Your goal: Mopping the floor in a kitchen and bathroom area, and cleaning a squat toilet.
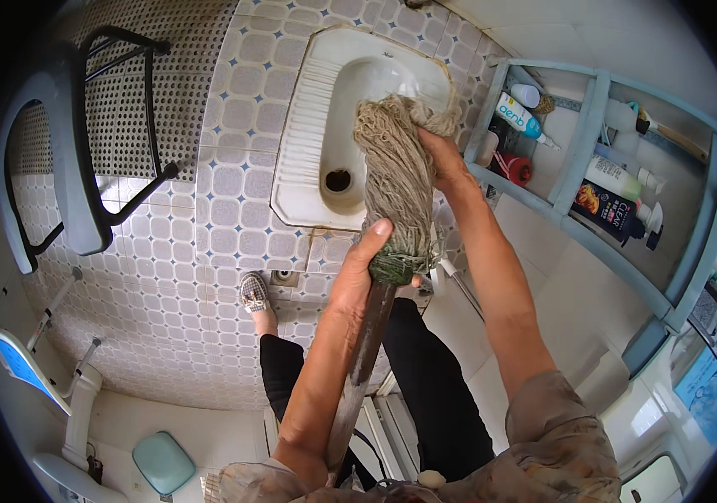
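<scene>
A string mop with greyish-beige strands is held up in front of me, over the right side of a white squat toilet. My left hand is closed round the near end of the strands, its thumb on top beside the green binding. The worn wooden handle runs from there back toward my body along my left forearm. Farther up, my right hand grips the strands from the right side, near their folded far end. Its fingers are partly hidden behind the mop.
A pale blue shelf rack with several bottles stands on the right. At far left is a grey chair with black legs on a perforated mat. A floor drain lies by my shoe. A green stool stands lower left.
</scene>
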The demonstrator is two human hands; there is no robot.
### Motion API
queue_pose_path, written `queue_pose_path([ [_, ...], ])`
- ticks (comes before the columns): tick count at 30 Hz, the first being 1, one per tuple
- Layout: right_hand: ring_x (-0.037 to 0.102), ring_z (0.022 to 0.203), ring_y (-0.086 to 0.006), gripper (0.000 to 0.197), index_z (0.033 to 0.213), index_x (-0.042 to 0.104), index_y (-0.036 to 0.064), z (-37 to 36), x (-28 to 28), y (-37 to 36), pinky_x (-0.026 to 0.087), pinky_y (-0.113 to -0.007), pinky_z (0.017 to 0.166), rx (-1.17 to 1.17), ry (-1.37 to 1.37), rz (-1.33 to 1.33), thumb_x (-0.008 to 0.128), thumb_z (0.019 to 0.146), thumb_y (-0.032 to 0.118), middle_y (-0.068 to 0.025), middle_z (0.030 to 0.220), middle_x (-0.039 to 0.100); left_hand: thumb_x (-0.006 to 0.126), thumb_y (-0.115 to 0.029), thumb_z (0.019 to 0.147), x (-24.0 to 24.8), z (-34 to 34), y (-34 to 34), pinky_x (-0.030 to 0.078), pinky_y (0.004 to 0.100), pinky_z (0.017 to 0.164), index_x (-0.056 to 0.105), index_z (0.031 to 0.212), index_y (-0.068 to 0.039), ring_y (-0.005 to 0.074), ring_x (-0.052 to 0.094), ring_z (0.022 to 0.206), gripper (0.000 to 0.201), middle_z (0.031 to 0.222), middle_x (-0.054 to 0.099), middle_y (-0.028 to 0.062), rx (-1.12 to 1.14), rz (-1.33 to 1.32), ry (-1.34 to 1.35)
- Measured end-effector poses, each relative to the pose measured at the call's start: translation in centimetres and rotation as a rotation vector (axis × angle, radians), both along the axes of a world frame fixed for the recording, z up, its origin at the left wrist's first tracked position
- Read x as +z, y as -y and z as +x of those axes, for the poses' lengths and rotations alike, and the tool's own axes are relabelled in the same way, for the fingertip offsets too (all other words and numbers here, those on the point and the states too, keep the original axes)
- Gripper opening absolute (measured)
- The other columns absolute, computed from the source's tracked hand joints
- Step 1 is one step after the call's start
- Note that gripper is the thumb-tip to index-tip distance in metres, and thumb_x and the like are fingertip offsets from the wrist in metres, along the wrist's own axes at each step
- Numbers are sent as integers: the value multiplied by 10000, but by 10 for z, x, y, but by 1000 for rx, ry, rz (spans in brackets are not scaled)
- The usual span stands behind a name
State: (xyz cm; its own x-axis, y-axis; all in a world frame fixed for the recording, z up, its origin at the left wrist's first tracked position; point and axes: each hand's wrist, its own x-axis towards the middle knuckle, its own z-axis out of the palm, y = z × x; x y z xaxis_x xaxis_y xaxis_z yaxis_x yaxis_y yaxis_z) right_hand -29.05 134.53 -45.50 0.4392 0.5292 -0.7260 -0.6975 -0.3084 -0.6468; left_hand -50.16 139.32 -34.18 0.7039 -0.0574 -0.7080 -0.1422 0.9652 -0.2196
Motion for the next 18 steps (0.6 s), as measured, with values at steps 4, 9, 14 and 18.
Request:
queue_pose_path([
  [4, 648, 992, -362, 502, 1122, 633, -17, 20, 13, -26, 494, -373, 875, 595, 621, -345, 710, 803, 364, -207, 1097, 666, 755, -137, 792, 0, 27, 5, 541, 353, 475, -236, 1469, -95, 196, 663, 731, 1201, 1132, 640, 186, -183, 276, -173],
  [9, 609, 1005, -460, 543, 1162, 583, -35, 35, -6, -44, 489, -394, 887, 1028, 1049, -680, 713, 777, 325, -303, 1012, 644, 761, -209, 783, -31, 50, 16, 543, 346, 468, -210, 1480, -106, 196, 661, 722, 1200, 1118, 645, 161, -284, 482, -190],
  [14, 593, 1095, -393, 602, 1286, 476, -56, 29, 8, -49, 459, -381, 952, 1224, 845, -637, 684, 810, 248, -298, 1133, 605, 723, -264, 805, -23, 48, 24, 546, 369, 457, 217, 1398, -133, 194, 652, 726, 790, 1028, 636, 90, -63, 93, -73],
  [18, 395, 1339, -265, 693, 1479, 306, 74, 45, 75, -36, 344, -378, 1087, 749, 137, -337, 553, 904, 373, -206, 1450, 388, 656, -364, 840, 1, 33, 18, 494, 338, 481, 553, 1135, -116, 198, 637, 776, 399, 950, 653, 79, 84, -163, 82],
])
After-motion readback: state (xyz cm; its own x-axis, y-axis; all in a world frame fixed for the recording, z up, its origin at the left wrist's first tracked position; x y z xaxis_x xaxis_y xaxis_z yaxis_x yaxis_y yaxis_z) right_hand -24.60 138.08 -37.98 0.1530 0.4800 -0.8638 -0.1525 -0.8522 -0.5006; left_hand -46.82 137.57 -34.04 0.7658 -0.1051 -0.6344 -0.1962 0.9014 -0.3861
